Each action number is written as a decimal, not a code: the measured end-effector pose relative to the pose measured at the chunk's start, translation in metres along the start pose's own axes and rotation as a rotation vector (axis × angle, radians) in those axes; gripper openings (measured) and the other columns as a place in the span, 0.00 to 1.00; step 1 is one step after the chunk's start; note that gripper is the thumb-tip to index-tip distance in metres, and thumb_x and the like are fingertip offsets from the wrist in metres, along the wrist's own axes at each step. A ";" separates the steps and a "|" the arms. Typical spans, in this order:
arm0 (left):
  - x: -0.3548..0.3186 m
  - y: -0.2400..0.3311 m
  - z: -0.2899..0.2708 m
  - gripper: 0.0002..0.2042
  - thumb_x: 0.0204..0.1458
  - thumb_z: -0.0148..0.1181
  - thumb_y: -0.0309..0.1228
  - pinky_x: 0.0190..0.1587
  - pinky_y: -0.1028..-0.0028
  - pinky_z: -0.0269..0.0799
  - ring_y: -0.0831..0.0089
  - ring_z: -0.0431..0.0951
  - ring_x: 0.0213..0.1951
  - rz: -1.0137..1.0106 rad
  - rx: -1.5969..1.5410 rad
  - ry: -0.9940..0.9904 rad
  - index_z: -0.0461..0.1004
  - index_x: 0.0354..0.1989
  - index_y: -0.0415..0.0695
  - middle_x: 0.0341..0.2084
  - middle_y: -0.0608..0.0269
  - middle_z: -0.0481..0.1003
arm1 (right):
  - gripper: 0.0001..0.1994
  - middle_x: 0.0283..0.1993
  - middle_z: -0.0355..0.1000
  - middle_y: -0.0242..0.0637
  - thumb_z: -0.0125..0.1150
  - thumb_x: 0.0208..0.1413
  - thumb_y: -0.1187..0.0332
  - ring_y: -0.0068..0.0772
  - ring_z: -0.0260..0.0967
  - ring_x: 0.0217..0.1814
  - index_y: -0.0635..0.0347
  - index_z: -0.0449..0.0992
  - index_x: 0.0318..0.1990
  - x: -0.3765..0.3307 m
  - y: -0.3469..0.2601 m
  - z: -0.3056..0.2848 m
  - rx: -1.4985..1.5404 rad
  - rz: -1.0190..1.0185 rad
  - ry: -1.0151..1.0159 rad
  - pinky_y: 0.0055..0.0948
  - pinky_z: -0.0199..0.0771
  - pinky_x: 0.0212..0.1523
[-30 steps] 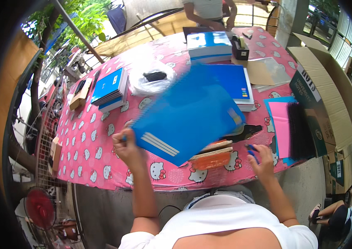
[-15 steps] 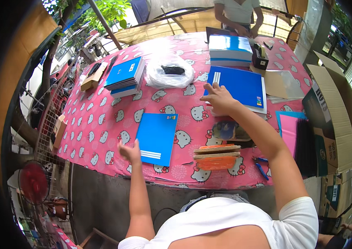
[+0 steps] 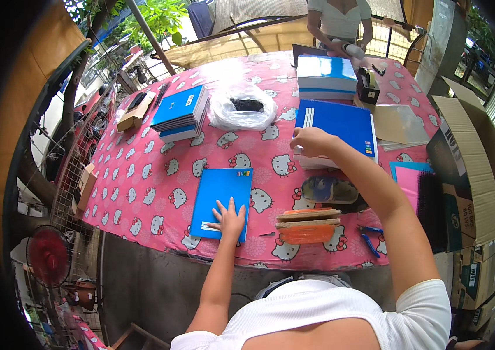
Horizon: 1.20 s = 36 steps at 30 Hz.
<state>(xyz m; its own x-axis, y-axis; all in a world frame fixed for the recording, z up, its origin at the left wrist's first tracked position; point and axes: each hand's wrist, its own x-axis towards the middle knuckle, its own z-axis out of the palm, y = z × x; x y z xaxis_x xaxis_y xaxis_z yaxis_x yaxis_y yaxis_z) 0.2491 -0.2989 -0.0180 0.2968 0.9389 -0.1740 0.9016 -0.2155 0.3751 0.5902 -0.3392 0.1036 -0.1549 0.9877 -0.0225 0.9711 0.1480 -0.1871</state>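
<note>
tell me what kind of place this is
Probably an outdoor packing or stall table: stacks of blue notebooks on a pink patterned tablecloth, open cardboard boxes alongside, and trees behind.

Blue notebook (image 3: 222,199) flat near table edge; stacked blue notebooks (image 3: 337,127) farther back.

A single notebook (image 3: 222,201) lies near the table's (image 3: 148,192) front edge, with the left hand (image 3: 230,219) flat on its front right corner. Just right of it, at the front edge, sits a small stack of boards (image 3: 309,224). Behind that stack lies a stack of notebooks (image 3: 335,131), the right hand (image 3: 311,140) on its left edge. A plastic bag (image 3: 243,108) lies behind the single notebook, another pile of notebooks (image 3: 180,114) to its left. A cardboard box (image 3: 472,169) stands past the right edge.
</note>
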 end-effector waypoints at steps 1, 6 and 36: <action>-0.001 0.013 -0.008 0.30 0.55 0.47 0.57 0.57 0.27 0.22 0.47 0.40 0.70 0.017 -0.097 -0.024 0.59 0.66 0.61 0.70 0.51 0.44 | 0.19 0.43 0.70 0.43 0.59 0.39 0.77 0.46 0.71 0.46 0.50 0.79 0.43 0.000 -0.003 0.001 -0.024 0.027 -0.016 0.39 0.72 0.44; -0.071 0.107 -0.055 0.21 0.54 0.56 0.47 0.62 0.35 0.30 0.59 0.56 0.66 0.528 -0.468 -0.085 0.71 0.55 0.55 0.65 0.56 0.58 | 0.17 0.40 0.70 0.45 0.61 0.38 0.76 0.47 0.71 0.45 0.55 0.78 0.41 -0.012 0.019 -0.007 0.111 -0.024 0.021 0.40 0.70 0.44; 0.066 0.263 -0.067 0.20 0.54 0.56 0.18 0.43 0.73 0.73 0.74 0.75 0.41 0.488 -1.450 -0.185 0.65 0.56 0.41 0.43 0.60 0.75 | 0.35 0.52 0.67 0.50 0.71 0.45 0.61 0.50 0.66 0.53 0.68 0.61 0.56 -0.176 0.047 -0.012 0.229 0.798 1.200 0.41 0.67 0.53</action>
<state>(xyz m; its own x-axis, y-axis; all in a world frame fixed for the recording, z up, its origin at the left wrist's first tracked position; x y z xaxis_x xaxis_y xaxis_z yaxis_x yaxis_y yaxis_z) 0.4844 -0.2758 0.1306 0.5945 0.7881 0.1593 -0.3293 0.0579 0.9424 0.6649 -0.5061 0.1103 0.7528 0.2670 0.6017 0.6576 -0.3460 -0.6692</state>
